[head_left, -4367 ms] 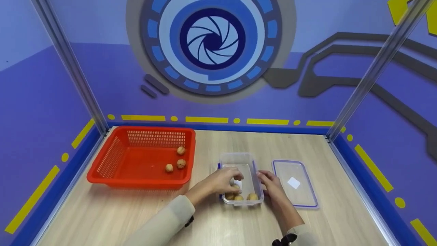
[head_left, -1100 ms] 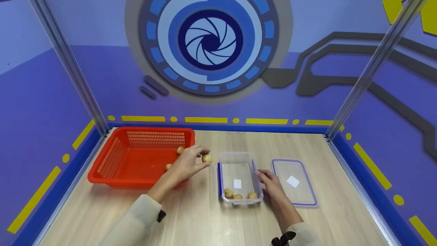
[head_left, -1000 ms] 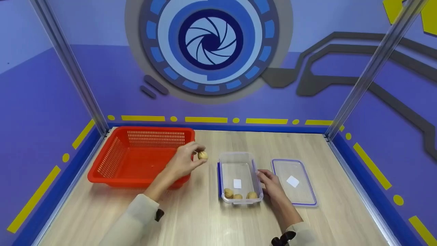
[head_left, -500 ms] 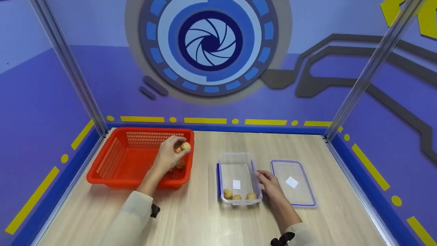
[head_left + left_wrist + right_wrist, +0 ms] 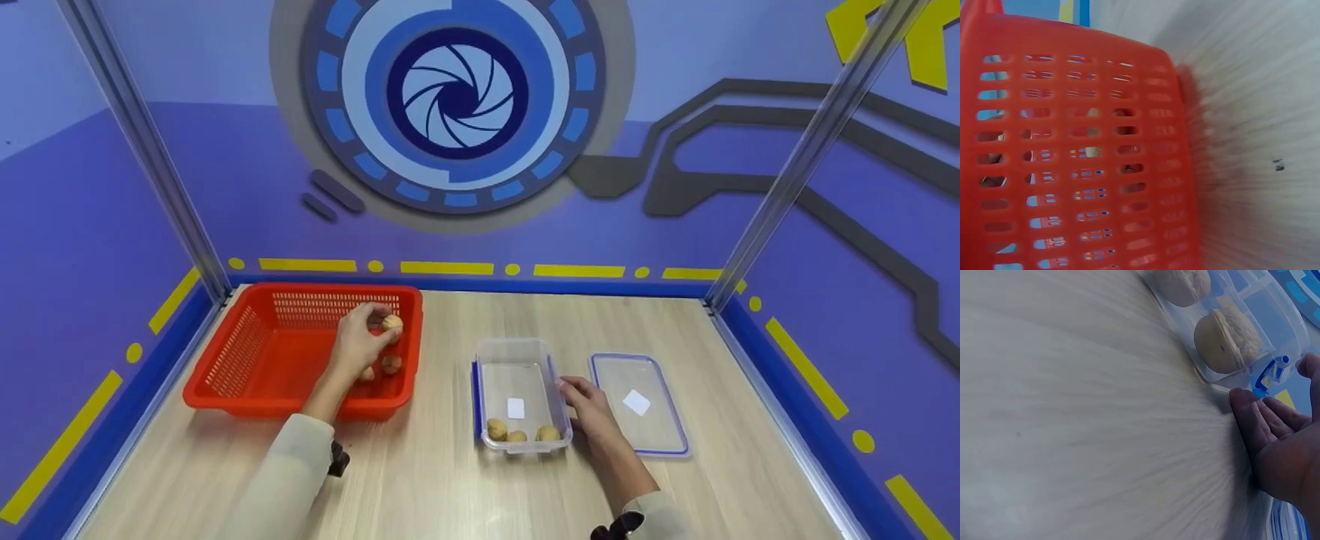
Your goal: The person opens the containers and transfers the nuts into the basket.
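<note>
A walnut (image 5: 391,322) is pinched between thumb and fingers of a person's left hand (image 5: 358,341) over the right end of a red basket (image 5: 296,405) on a wooden table (image 5: 442,487). Whether the walnut is lifted clear of the basket floor cannot be told. Two more walnuts, a darker one (image 5: 391,364) and a paler one (image 5: 366,373) partly covered by the hand, are seen inside the basket below the grip. A clear plastic box (image 5: 525,382) is touched on its right side by the right hand (image 5: 592,412), whose fingers are laid fairly straight against it. Three walnuts (image 5: 547,433) are gathered at the near end of the box, and a white label (image 5: 516,408) is seen on its floor. A clear lid (image 5: 652,420) with a purple rim is laid flat just beside the right hand, marked by a white square (image 5: 637,403).

By the left wrist camera, the slotted outer wall of the basket is shown close up, along with a dark speck (image 5: 1279,165) on the table; the left hand's grip cannot be made out there. By the right wrist camera, the raised seam of one boxed walnut is shown through the plastic, with spread fingertips near the box's lower edge, a detail lost from above.
</note>
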`<state>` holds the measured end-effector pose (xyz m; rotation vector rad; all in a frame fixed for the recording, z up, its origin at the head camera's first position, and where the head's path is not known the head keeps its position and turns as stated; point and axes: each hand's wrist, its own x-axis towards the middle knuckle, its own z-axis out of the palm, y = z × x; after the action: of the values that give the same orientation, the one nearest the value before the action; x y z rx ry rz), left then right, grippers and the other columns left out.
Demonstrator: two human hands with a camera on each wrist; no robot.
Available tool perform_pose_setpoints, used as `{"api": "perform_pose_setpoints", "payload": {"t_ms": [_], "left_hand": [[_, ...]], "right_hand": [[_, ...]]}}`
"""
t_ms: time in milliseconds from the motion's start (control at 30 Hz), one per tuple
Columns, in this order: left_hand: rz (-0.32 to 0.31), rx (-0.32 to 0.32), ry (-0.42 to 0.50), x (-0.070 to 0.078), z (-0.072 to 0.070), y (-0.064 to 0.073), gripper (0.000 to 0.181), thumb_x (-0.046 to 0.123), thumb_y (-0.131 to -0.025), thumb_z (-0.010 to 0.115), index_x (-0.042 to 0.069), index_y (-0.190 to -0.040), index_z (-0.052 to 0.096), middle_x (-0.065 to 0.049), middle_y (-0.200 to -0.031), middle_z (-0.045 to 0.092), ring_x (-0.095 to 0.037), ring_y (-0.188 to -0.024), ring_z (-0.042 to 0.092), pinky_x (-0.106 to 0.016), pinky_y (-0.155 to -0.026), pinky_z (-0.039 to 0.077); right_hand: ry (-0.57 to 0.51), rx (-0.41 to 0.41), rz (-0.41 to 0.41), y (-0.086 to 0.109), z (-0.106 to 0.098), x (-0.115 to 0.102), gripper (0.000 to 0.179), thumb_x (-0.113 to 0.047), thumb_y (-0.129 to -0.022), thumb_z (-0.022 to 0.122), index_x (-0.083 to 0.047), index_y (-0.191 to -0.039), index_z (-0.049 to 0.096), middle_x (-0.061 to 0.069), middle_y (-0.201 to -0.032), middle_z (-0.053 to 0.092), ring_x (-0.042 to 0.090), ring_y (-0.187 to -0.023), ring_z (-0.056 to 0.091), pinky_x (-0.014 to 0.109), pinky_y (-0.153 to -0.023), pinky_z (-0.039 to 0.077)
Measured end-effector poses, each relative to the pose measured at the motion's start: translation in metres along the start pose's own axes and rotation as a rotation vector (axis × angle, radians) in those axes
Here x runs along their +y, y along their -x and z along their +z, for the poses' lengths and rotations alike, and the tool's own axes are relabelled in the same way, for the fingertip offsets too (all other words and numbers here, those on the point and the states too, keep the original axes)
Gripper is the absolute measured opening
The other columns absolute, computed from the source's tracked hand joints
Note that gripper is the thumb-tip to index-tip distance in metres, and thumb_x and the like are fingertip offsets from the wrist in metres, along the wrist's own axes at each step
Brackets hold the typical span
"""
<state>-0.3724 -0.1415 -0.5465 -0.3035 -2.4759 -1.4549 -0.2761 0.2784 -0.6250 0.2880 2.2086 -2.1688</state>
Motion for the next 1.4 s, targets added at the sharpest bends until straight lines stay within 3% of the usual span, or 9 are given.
{"api": "perform_pose_setpoints", "payload": {"t_ms": [233, 533, 833, 1400], "left_hand": [[-0.035, -0.032, -0.029, -0.0074, 0.0024, -0.0023, 0.042, 0.01, -0.091, 0.085, -0.002, -0.128, 0.069, -0.016, -0.122, 0.07, -0.033, -0.113, 0.067, -0.05, -0.101, 0.054], [-0.135, -0.114, -0.129, -0.0104, 0.0066, -0.0026, 0.04, 0.013, -0.095, 0.082, 0.003, -0.131, 0.068, -0.012, -0.126, 0.069, -0.029, -0.113, 0.064, -0.045, -0.103, 0.054], [-0.14, -0.142, -0.16, -0.0096, 0.0074, -0.0024, 0.039, 0.01, -0.094, 0.081, 0.0, -0.13, 0.068, -0.014, -0.123, 0.07, -0.029, -0.111, 0.067, -0.046, -0.101, 0.055], [-0.17, -0.172, -0.131, -0.0104, 0.0076, -0.0005, 0.038, 0.013, -0.096, 0.08, 0.004, -0.131, 0.068, -0.012, -0.124, 0.069, -0.028, -0.111, 0.065, -0.046, -0.104, 0.055]], "right_hand": [[-0.007, 0.014, -0.005, -0.0002, 0.0002, -0.0003, 0.043, -0.028, -0.106, 0.065, 0.005, -0.134, 0.062, 0.023, -0.135, 0.061, 0.034, -0.121, 0.059, 0.044, -0.09, 0.059], [0.005, 0.003, 0.006, 0.0001, -0.0016, -0.0006, 0.044, -0.03, -0.105, 0.067, 0.002, -0.135, 0.063, 0.022, -0.138, 0.061, 0.035, -0.125, 0.059, 0.048, -0.097, 0.057], [-0.027, 0.0, 0.007, -0.0013, 0.0, -0.0001, 0.046, -0.029, -0.105, 0.067, 0.005, -0.135, 0.062, 0.025, -0.133, 0.061, 0.034, -0.118, 0.062, 0.044, -0.086, 0.061], [-0.003, 0.017, 0.02, -0.0038, 0.0005, 0.0013, 0.045, -0.033, -0.103, 0.07, 0.001, -0.133, 0.065, 0.019, -0.132, 0.064, 0.032, -0.119, 0.061, 0.042, -0.089, 0.06]]}}
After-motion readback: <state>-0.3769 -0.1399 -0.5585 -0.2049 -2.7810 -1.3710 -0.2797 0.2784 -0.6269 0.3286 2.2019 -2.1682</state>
